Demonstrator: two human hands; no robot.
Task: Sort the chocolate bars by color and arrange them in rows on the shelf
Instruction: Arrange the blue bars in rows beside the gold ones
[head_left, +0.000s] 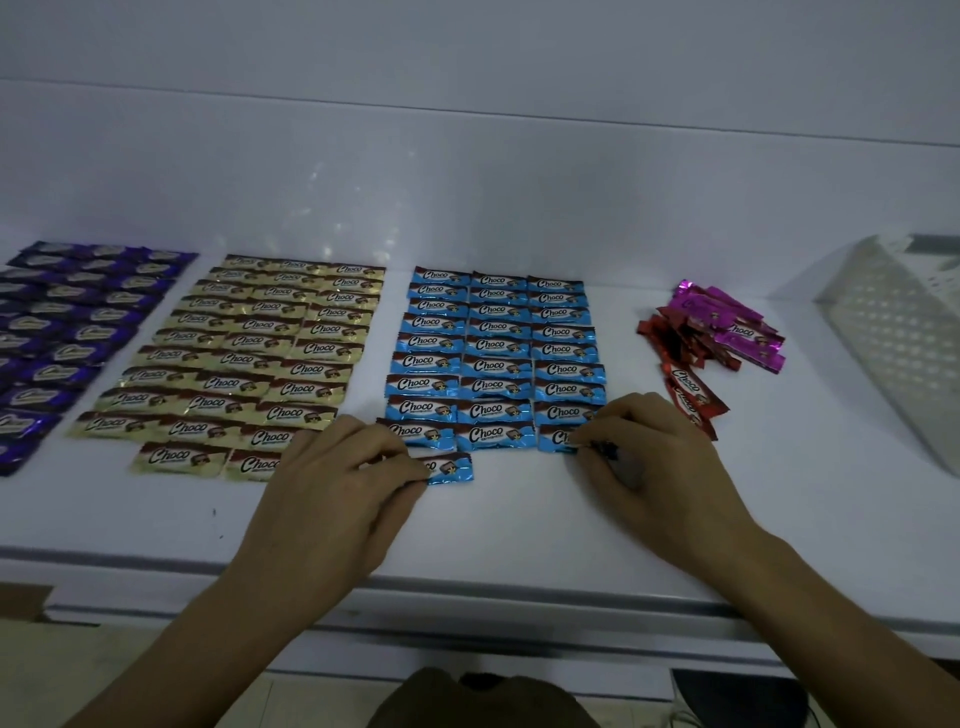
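On the white shelf (519, 208) lie sorted blocks of Choco bars: purple bars (78, 322) at the far left, gold bars (249, 358) beside them, blue bars (493, 353) in three columns in the middle. My left hand (337, 483) pinches a single blue bar (451, 467) lying just below the blue block's left column. My right hand (654, 452) pinches the right end of the lowest blue bar (555, 437) in the right column. A loose heap of magenta bars (737, 327) and red bars (685, 379) lies to the right.
A white perforated plastic basket (898, 332) lies tipped on the shelf at the far right. The shelf's front edge (467, 587) runs under my forearms. A brown cardboard piece (23, 603) shows at the lower left, below the shelf.
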